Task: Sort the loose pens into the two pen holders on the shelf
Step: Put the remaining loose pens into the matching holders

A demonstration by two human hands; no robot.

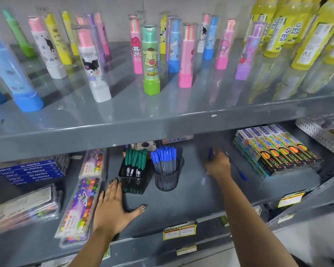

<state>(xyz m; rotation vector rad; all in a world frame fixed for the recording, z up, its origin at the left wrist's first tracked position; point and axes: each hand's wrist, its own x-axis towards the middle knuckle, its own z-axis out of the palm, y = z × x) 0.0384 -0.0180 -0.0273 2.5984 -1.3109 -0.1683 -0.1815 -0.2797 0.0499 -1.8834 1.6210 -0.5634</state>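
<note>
Two black mesh pen holders stand on the lower grey shelf (181,205). The square holder (132,183) is packed with green-capped pens (135,158). The round holder (166,180) beside it is full of blue-capped pens (164,156). My left hand (114,206) lies flat on the shelf, fingers spread, just left of the square holder. My right hand (218,163) reaches to the right of the round holder and grips a blue-capped pen (210,154). Another loose blue pen (239,170) lies on the shelf just right of that hand.
Neon pencil boxes (278,151) are stacked at the right. Oil pastel boxes (79,209) and blue pastel packs (30,171) lie at the left. The upper shelf (162,116) carries several upright cartoon eraser tubes (151,60) and yellow glue bottles (307,31).
</note>
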